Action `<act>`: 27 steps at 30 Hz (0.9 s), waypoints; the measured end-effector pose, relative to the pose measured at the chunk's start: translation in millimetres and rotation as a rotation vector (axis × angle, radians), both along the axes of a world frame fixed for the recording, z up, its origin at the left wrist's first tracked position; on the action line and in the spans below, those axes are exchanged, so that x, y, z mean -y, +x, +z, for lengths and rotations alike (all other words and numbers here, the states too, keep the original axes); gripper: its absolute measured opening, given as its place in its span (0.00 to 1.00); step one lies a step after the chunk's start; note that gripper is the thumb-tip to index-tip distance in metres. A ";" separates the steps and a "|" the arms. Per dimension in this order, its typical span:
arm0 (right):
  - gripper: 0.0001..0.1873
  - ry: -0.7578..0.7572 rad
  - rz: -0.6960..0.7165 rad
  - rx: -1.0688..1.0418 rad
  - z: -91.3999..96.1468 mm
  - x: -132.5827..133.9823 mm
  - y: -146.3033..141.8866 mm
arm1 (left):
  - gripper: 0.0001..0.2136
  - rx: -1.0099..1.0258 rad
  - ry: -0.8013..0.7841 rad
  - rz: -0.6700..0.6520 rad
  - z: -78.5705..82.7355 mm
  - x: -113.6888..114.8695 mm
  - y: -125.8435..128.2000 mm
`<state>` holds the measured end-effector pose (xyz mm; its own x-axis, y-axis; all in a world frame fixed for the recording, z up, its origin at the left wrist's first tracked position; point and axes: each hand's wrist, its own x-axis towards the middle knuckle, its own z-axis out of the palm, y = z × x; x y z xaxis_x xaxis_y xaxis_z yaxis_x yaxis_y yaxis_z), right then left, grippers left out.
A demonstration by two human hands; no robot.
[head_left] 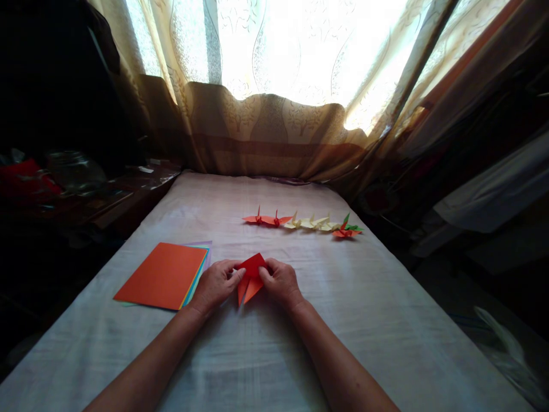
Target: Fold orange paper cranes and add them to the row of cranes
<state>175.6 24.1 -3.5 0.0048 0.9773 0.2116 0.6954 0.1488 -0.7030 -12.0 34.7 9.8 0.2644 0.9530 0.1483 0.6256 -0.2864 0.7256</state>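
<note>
A partly folded red-orange origami paper (253,273) is between my two hands, near the middle of the covered surface. Its upper part is a darker red diamond, and two lighter points hang down toward me with a narrow gap between them. My left hand (218,283) pinches the left edge, thumb on top. At the right edge, my right hand (279,281) grips it the same way. The fingers underneath are mostly hidden. To the left of my left hand lies a stack of square coloured paper (160,274), an orange sheet uppermost.
Behind my hands stands a row of folded paper cranes: red ones (268,220), pale yellow ones (312,223), and an orange one (346,233) beside a green one (354,227). A glass jar (75,171) sits on a side table at left. A curtain (266,126) hangs at the back.
</note>
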 end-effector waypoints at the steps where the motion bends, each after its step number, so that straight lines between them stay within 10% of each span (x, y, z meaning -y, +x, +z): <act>1: 0.09 -0.012 0.010 0.016 2.0 -0.2 -0.3 | 0.13 -0.018 0.003 0.013 -1.1 1.2 1.6; 10: 0.06 0.042 0.136 0.106 20.4 -13.7 -7.4 | 0.11 -0.235 0.130 0.031 -4.2 5.9 7.1; 27: 0.08 0.069 0.086 -0.094 3.3 -17.7 -11.5 | 0.19 0.252 -0.081 0.016 -18.2 -10.1 -2.9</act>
<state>164.2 41.8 -0.2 -0.0557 0.9582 0.2805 0.6095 0.2551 -0.7506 -14.9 44.7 -8.5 0.2141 0.9681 0.1302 0.4261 -0.2125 0.8794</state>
